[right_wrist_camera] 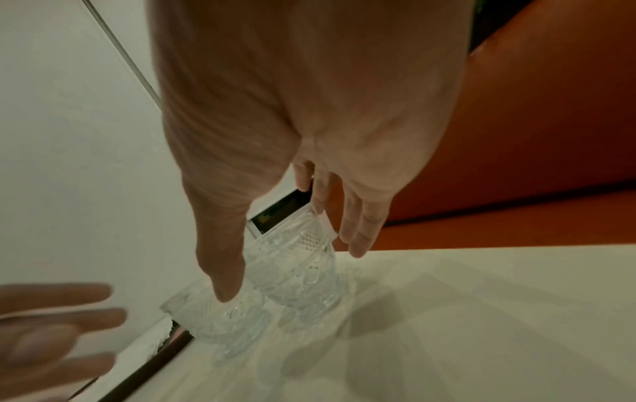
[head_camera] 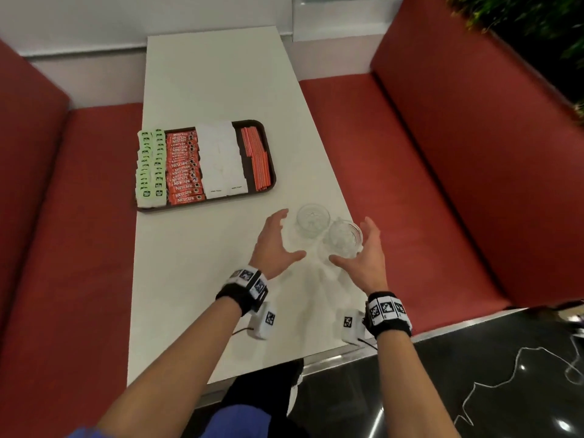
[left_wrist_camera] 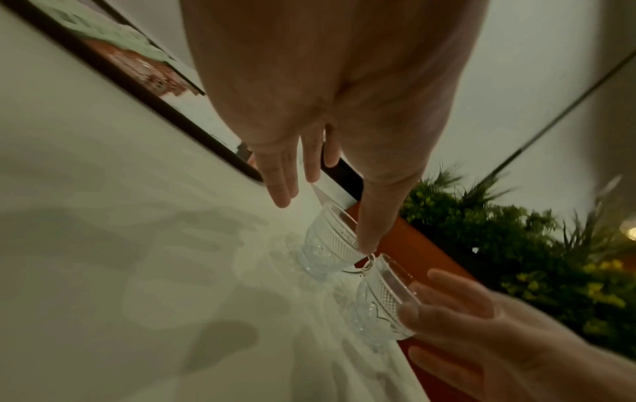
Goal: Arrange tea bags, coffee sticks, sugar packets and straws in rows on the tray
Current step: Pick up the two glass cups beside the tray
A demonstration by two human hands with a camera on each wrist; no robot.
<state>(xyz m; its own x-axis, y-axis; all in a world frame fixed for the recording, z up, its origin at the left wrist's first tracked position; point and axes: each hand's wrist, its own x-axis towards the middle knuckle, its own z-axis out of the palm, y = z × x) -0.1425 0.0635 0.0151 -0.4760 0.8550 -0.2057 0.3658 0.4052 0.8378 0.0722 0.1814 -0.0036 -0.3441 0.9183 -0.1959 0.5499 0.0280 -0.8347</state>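
Observation:
The dark tray (head_camera: 205, 207) lies on the white table with four rows across it: green tea bags (head_camera: 151, 167), red coffee sticks (head_camera: 185, 167), white sugar packets (head_camera: 221, 159) and orange straws (head_camera: 257, 159). My hands are nearer to me and to the right, away from the tray. My left hand (head_camera: 289, 235) is spread open just left of a cut-glass cup (head_camera: 313, 220). The right hand (head_camera: 355, 245) is open round a second glass cup (head_camera: 345, 238), fingers beside its rim (right_wrist_camera: 316, 215). Neither hand holds anything. The two glasses (left_wrist_camera: 330, 244) (left_wrist_camera: 382, 307) stand touching.
Red bench seats (head_camera: 395, 172) flank the narrow table (head_camera: 221, 74) on both sides. The glasses stand close to the table's right edge (head_camera: 354, 213). Green plants (head_camera: 537, 23) are behind the right backrest. A dark floor with a white cable (head_camera: 505, 374) is at the lower right.

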